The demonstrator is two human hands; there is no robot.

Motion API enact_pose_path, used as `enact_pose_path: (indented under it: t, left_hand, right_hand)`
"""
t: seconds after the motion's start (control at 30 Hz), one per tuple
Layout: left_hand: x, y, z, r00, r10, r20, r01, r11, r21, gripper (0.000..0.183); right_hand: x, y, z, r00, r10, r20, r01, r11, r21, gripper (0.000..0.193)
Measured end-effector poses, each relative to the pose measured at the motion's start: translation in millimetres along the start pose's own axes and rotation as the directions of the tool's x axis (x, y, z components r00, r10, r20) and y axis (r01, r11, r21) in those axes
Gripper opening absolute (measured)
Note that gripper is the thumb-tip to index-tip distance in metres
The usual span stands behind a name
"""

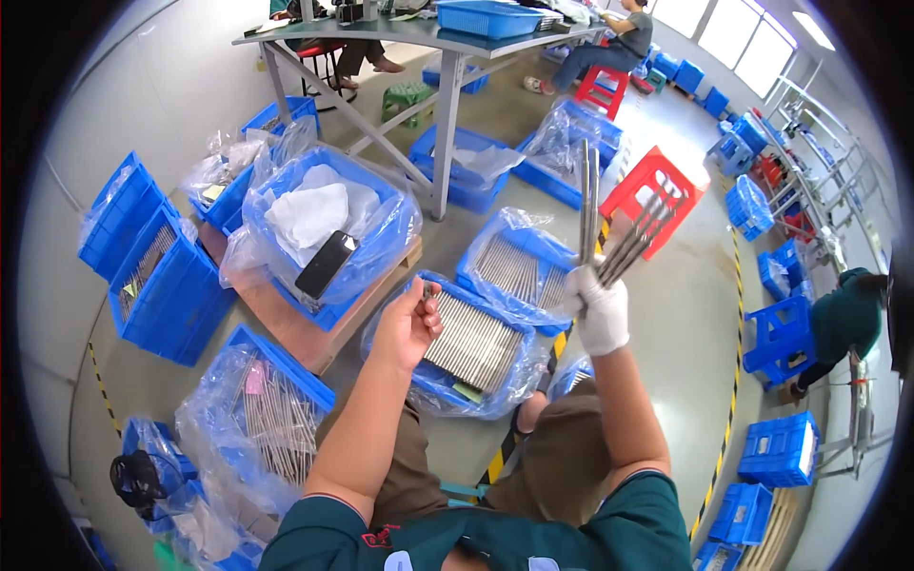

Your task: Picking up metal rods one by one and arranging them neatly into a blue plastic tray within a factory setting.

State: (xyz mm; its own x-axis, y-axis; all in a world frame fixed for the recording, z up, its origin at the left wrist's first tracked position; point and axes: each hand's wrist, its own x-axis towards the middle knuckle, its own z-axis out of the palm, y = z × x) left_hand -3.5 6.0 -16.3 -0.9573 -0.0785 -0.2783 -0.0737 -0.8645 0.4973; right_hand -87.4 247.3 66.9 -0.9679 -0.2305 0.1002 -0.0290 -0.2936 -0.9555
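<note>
Fingers of gloved right hand (602,310) closed round upward-pointing bundle of metal rods (625,250), before red stool (659,169). Bare left hand (407,325) curled, cannot tell if holding anything, near packed rods (479,344) in plastic-lined blue crate (436,387).

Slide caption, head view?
White-gloved right hand holds thin grey metal rods; bare left hand near a rod-filled blue plastic crate.

The left one of two fisheye cameras worn on the head looks ahead and steeply down from above the lap (552,447). Forearms (360,428) rise from the lower edge, hands (602,314) sit close at mid-view, and the bench (395,32) stands farther off, at the top.
</note>
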Motion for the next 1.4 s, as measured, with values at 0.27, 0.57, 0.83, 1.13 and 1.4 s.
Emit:
enact_pose_path:
  t: [0.27,0.57,0.83,1.13,1.4]
  left_hand:
    - [7,3,-14,0.996,0.085,0.01,-0.085,0.994,0.066,0.032]
    - [-2,7,0,0.979,0.144,0.145,-0.17,0.968,0.184,0.039]
    - [4,1,8,0.969,0.125,0.213,-0.168,0.966,0.196,0.04]
    - [0,-4,13,0.971,0.085,0.223,-0.163,0.917,0.363,0.025]
    - [-5,-24,16,0.951,-0.033,0.307,-0.092,0.919,0.384,0.022]
  right_hand:
    - [-53,45,-3,0.891,0.4,0.213,-0.395,0.916,-0.07,0.017]
    - [-58,62,-1,0.856,0.474,0.205,-0.418,0.869,-0.265,0.007]
    - [-52,66,-14,0.86,0.461,0.219,-0.359,0.852,-0.383,0.009]
    - [-51,54,-10,0.862,0.471,0.185,-0.363,0.83,-0.423,0.014]
    - [-55,63,0,0.828,0.501,0.251,-0.482,0.865,-0.137,0.012]
